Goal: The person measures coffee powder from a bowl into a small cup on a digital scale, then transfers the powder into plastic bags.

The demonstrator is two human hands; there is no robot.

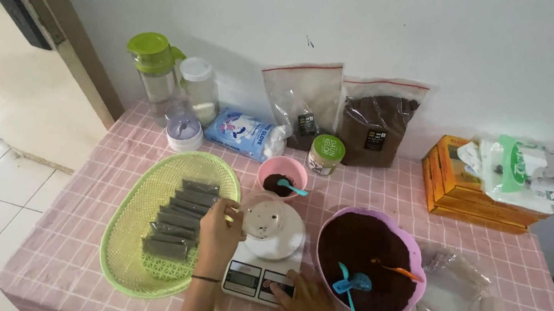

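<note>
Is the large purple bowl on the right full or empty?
Nearly full. The purple bowl holds dark brown powder close to its rim, with a blue scoop and an orange spoon lying in it.

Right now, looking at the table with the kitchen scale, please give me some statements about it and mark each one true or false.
1. The left hand touches the clear cup standing on the white kitchen scale. True.
2. The right hand holds the blue scoop. False: it rests at the scale's front edge; the scoop lies in the purple bowl of dark powder.
3. The green oval basket holds a row of dark packets. True.
4. The small pink bowl is empty. False: it holds dark powder and a teal spoon.
5. The green-lidded pitcher lies on its side. False: it stands upright.
</note>
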